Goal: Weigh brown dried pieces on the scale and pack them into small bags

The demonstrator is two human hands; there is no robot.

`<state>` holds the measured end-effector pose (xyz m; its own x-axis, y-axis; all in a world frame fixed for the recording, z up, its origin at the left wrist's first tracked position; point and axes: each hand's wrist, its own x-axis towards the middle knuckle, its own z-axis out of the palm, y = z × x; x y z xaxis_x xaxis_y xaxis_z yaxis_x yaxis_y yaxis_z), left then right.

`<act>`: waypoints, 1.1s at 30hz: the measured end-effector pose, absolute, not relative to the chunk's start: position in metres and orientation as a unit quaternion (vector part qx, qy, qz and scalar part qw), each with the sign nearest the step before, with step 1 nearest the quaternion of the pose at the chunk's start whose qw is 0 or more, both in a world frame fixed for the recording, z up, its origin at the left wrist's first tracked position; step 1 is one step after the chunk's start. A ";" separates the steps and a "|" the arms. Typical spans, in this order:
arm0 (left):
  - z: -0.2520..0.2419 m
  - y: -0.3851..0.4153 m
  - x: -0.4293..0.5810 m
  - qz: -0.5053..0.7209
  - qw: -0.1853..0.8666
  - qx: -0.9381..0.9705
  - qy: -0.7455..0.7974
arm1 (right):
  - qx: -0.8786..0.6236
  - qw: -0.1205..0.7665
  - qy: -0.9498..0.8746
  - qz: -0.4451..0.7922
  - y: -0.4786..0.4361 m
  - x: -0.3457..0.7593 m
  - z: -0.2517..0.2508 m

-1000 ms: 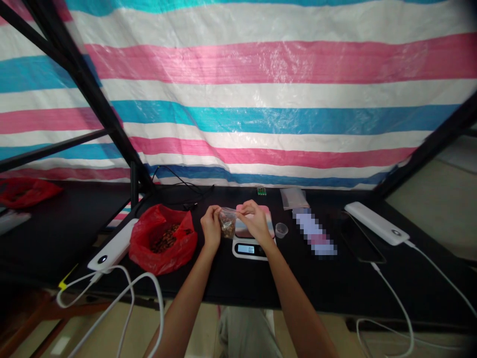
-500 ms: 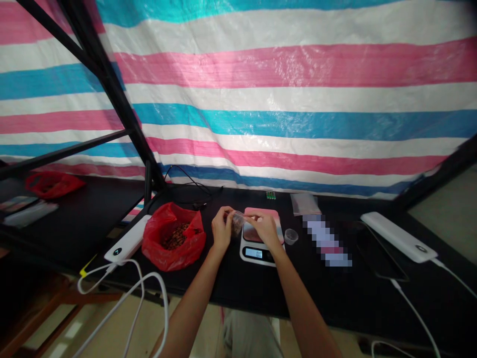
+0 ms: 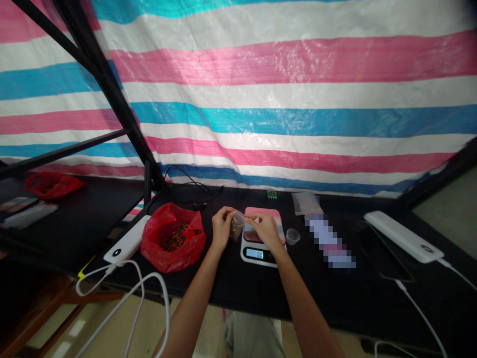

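Both hands pinch the top of a small clear plastic bag (image 3: 236,230) with brown bits inside. My left hand (image 3: 222,227) grips its left corner, fingers closed. On the other corner, the fingers of my right hand (image 3: 265,228) are closed too, above a white kitchen scale (image 3: 247,260). The scale's display reads 0.0, and its plate reflects the striped sheet. A red plastic bag (image 3: 156,251) stands open left of my left hand, with brown beans or nuts (image 3: 175,237) in it. To the right of the scale sits a small clear plastic cup (image 3: 292,236).
White power banks (image 3: 128,241) lie at the left and right, with white cables (image 3: 160,278) hanging over the front edge. A dark phone (image 3: 387,253), a pack of clear bags (image 3: 307,204) and green batteries (image 3: 272,195) rest on the black table (image 3: 231,288). A black metal frame rises at left.
My hands stay on the small bag with nearly the same grip. More of its brown contents shows below the fingers. The view has shifted slightly.
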<state>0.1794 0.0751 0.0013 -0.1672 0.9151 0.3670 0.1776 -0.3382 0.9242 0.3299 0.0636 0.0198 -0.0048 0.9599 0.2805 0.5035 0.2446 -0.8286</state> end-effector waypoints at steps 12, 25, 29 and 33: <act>0.005 0.064 0.186 0.544 0.167 0.595 0.568 | -0.528 0.434 -0.707 0.180 0.059 0.320 0.026; 0.007 0.069 0.184 0.556 0.319 0.607 0.470 | -0.472 0.460 -0.726 0.196 0.063 0.325 0.021; 0.007 0.067 0.184 0.556 0.295 0.617 0.473 | -0.489 0.449 -0.722 0.196 0.062 0.323 0.019; 0.008 0.063 0.185 0.535 0.251 0.648 0.480 | -0.522 0.436 -0.709 0.188 0.061 0.322 0.019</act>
